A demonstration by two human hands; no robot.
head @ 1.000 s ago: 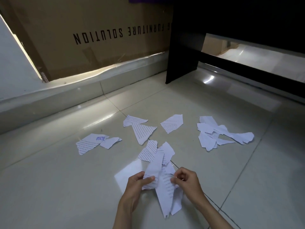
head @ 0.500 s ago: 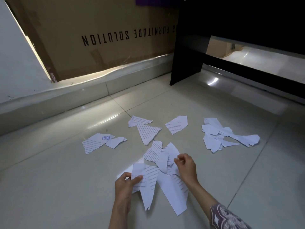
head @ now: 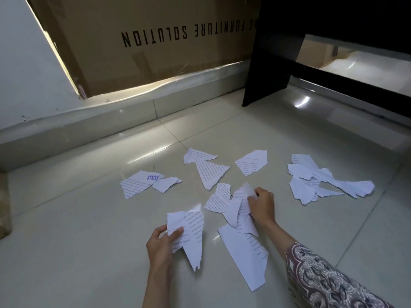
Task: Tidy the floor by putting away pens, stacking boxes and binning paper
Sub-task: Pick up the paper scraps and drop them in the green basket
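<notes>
Torn white paper pieces with printed lines lie scattered on the pale tiled floor (head: 66,252). My left hand (head: 162,243) grips a bunch of torn pieces (head: 191,232) just above the floor. My right hand (head: 261,204) is closed on a crumpled cluster of pieces (head: 239,204) in the middle. A long strip (head: 246,256) lies flat below that hand. Further scraps lie at the left (head: 138,183), at the centre back (head: 209,172), beside those (head: 251,162) and in a pile at the right (head: 315,178).
A large cardboard box (head: 155,41) with printed lettering leans against the wall behind a raised tiled step (head: 89,132). Dark furniture with a black leg (head: 271,63) stands at the back right. A brown object (head: 4,203) sits at the left edge.
My hands have moved apart. The left hand drew its pieces toward the left, and the right hand reached forward and closed on the crumpled cluster, leaving the long strip on the floor.
</notes>
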